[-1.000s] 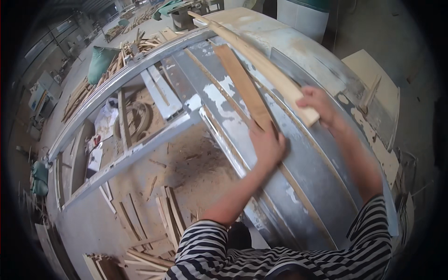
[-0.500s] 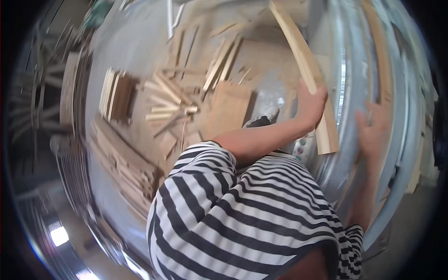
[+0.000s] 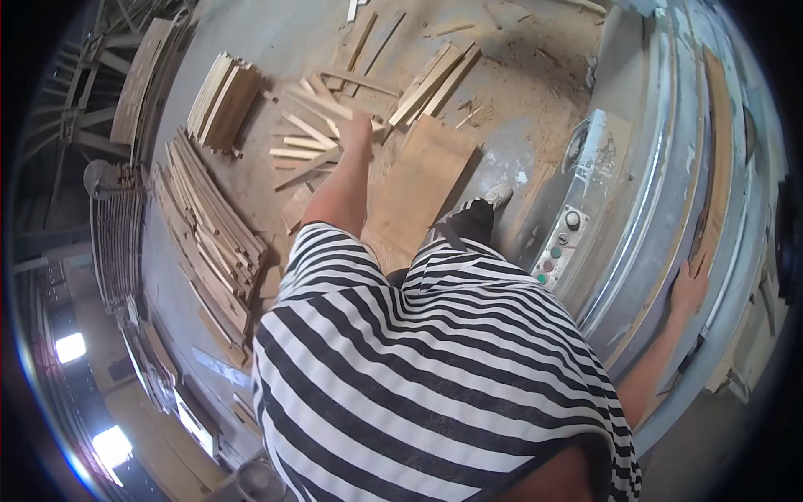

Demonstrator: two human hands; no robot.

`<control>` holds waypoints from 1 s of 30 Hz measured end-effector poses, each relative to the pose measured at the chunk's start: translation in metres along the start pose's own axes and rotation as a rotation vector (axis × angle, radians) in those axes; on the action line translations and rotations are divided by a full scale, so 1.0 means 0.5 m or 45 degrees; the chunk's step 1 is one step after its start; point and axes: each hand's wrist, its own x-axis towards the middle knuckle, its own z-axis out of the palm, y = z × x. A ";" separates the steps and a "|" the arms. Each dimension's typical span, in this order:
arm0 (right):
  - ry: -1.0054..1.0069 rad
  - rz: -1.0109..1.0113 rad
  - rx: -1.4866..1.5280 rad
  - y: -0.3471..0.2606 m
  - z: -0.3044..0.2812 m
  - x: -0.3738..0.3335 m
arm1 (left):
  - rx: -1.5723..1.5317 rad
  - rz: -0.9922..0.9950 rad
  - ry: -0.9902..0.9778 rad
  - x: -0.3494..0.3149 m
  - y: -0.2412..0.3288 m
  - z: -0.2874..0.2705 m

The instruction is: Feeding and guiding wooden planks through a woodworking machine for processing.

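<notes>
My left hand (image 3: 358, 132) reaches out over a loose heap of pale wood strips (image 3: 305, 149) on the floor. It is closed on a wooden strip (image 3: 322, 102), smeared by motion; the fingers are mostly hidden. At the right, my right hand (image 3: 689, 291) grips the near end of a long, brown wooden strip (image 3: 717, 159). That strip lies lengthwise along the grey-blue machine bed (image 3: 648, 251).
A control panel (image 3: 562, 243) with a knob and coloured buttons sits on the machine's near side. A flat brown board (image 3: 422, 180) lies before my feet. Stacked wood (image 3: 224, 100) and a long pile of strips (image 3: 205, 222) stand at left. Sawdust and offcuts litter the floor.
My left hand has swung left, from beside the machine to the loose heap, taking its wooden piece away. My right hand, formerly raised and blurred, now grips the strip on the machine.
</notes>
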 end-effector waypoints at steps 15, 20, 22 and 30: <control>0.330 0.142 -0.020 0.201 -0.088 -0.436 | -0.124 1.160 -1.716 -1.063 0.564 0.545; 0.403 0.185 -0.107 0.287 -0.113 -0.509 | -0.254 1.203 -1.985 -1.256 0.543 0.637; 0.408 0.186 -0.090 0.325 -0.113 -0.494 | -0.398 0.969 -2.113 -1.321 0.547 0.651; 0.636 0.027 -0.316 0.445 -0.080 -0.337 | -0.257 0.875 -2.056 -1.476 0.658 0.719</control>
